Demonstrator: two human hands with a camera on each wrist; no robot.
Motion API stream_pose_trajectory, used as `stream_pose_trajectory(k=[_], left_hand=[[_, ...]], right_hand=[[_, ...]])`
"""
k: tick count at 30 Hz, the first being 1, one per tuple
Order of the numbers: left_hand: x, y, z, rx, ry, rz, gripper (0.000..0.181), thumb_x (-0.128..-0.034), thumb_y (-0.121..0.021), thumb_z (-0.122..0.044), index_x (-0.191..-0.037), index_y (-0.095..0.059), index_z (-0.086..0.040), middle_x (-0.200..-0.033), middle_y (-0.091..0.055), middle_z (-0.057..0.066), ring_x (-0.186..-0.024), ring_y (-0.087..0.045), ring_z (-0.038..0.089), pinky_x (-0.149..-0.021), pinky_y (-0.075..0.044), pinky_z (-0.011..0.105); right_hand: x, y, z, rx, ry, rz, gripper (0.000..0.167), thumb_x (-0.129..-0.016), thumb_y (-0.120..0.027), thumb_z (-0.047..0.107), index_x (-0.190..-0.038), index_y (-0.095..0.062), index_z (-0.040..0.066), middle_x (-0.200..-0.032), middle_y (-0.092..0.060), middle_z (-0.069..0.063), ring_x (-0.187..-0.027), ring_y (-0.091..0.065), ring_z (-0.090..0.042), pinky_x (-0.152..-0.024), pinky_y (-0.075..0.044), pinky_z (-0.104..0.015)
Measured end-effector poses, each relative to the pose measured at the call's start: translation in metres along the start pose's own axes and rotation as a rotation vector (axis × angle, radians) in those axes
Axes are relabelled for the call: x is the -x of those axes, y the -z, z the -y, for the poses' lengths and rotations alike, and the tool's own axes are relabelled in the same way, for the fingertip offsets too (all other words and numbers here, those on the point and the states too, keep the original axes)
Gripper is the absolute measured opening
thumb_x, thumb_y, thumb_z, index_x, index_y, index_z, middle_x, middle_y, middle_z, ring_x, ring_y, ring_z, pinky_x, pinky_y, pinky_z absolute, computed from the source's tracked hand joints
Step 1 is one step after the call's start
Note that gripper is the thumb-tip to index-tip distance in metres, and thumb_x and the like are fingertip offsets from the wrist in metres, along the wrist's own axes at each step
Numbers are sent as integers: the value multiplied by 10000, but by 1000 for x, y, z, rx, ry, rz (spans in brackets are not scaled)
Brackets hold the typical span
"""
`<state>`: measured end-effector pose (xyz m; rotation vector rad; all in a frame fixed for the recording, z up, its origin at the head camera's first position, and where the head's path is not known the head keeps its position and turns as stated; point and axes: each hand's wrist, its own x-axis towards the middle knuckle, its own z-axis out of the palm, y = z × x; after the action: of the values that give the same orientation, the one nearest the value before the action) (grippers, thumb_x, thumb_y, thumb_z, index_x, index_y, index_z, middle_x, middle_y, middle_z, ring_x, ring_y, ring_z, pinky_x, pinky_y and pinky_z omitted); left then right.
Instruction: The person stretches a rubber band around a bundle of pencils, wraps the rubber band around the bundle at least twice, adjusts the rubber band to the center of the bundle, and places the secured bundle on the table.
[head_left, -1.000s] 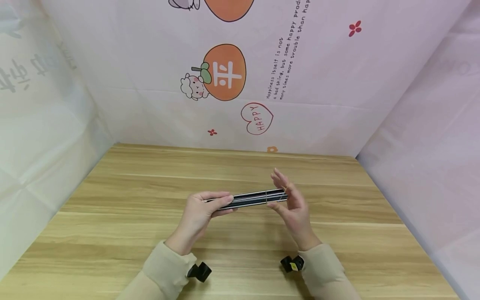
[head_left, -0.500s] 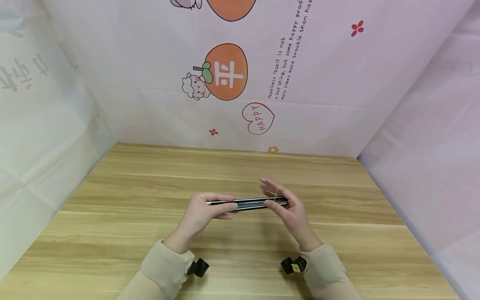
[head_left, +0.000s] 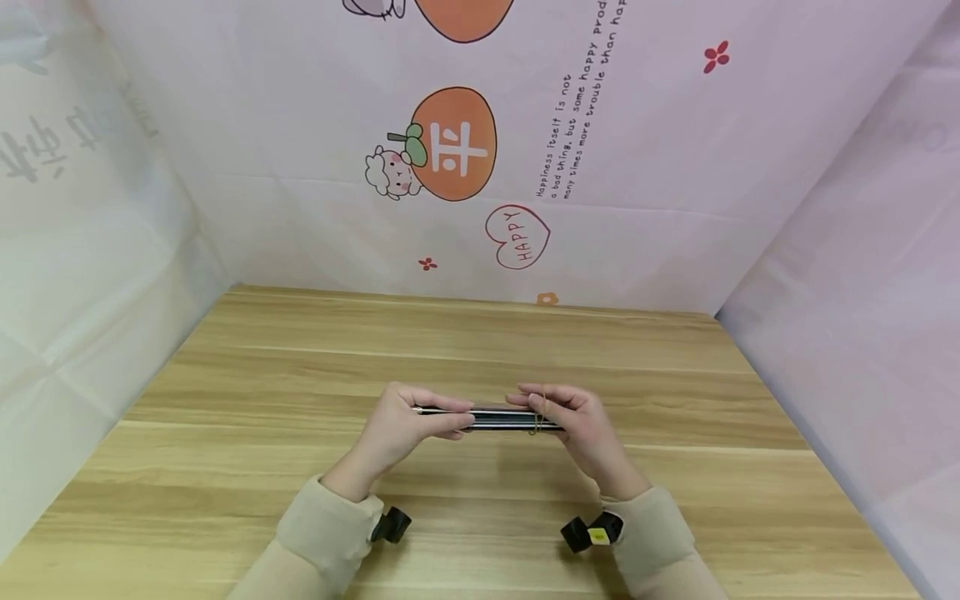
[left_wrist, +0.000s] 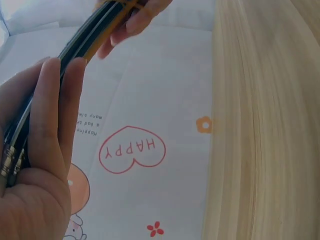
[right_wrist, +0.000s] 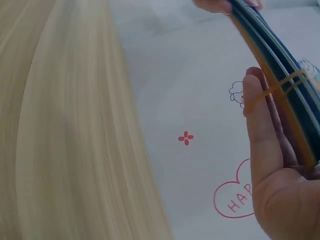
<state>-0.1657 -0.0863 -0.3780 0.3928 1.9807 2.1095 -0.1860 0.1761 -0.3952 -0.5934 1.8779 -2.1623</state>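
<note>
A bundle of dark pencils [head_left: 498,419] with pale stripes lies level between both hands above the table. My left hand [head_left: 405,425] grips its left end between thumb and fingers. Metal ferrules [left_wrist: 7,159] show at that end in the left wrist view. Around the other end my right hand [head_left: 588,437] bends its thumb and fingers, holding the bundle. A thin tan rubber band [right_wrist: 280,86] crosses the pencils there and stretches over a finger of the right hand. One orange-yellow side [right_wrist: 280,95] shows along the bundle. The right tips of the pencils are partly hidden by the hand.
A wood-grain table [head_left: 300,350] lies beneath the hands. White printed cloth [head_left: 637,167] stands behind it and along both sides. Small black cameras [head_left: 392,525] sit at the wrists, beside beige sleeves [head_left: 330,533].
The bundle has turned from a tilt to nearly level and come slightly lower. My right hand's raised fingers have come down and bent towards the bundle, with the rubber band shifting slightly left.
</note>
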Motion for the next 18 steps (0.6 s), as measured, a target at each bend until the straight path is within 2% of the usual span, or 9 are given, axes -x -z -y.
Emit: stream_pose_trajectory(k=[4,9,13,16,18], left_hand=[[0,0,2,-22,6,50,277,-805,-801,-60,-1031,-738,88,-1086,-729,206,-817,-751,236,-765,-651,377],[1,-3,3,-7,6,94,286,-805,-802,-56,-1035,-732,99,-1054,-733,209,-819,-750,189,-764,-649,378],[1,-4,4,29,-9,95,294,-809,-793,-39,-1041,-717,125,-1049,-731,222,-798,-752,183,-764,-648,388],[0,-4,5,67,-11,85,316,-807,-792,-36,-1045,-700,151,-1031,-728,246,-781,-752,191,-770,-647,396],[-1,-4,6,90,-4,65,337,-801,-800,-47,-1045,-695,160,-1015,-730,249,-776,-751,188,-773,-646,388]], right_hand=[[-1,4,0,-140,-112,22,261,-1004,-559,74,-990,-781,210,-1055,-763,40,-994,-724,-112,-821,-622,-234],[1,7,-1,-185,-228,8,276,-1032,-524,147,-972,-787,205,-1062,-761,39,-996,-715,-102,-840,-617,-236],[4,1,-1,-248,-248,62,294,-1058,-477,228,-1050,-767,184,-1100,-752,32,-1053,-697,-92,-925,-585,-231],[4,-6,-3,-367,-253,102,332,-1067,-451,297,-1073,-757,168,-1116,-746,35,-1069,-686,-79,-938,-572,-204],[2,-12,-5,-462,-261,97,357,-1060,-450,336,-1072,-753,146,-1113,-746,19,-1055,-691,-80,-927,-572,-186]])
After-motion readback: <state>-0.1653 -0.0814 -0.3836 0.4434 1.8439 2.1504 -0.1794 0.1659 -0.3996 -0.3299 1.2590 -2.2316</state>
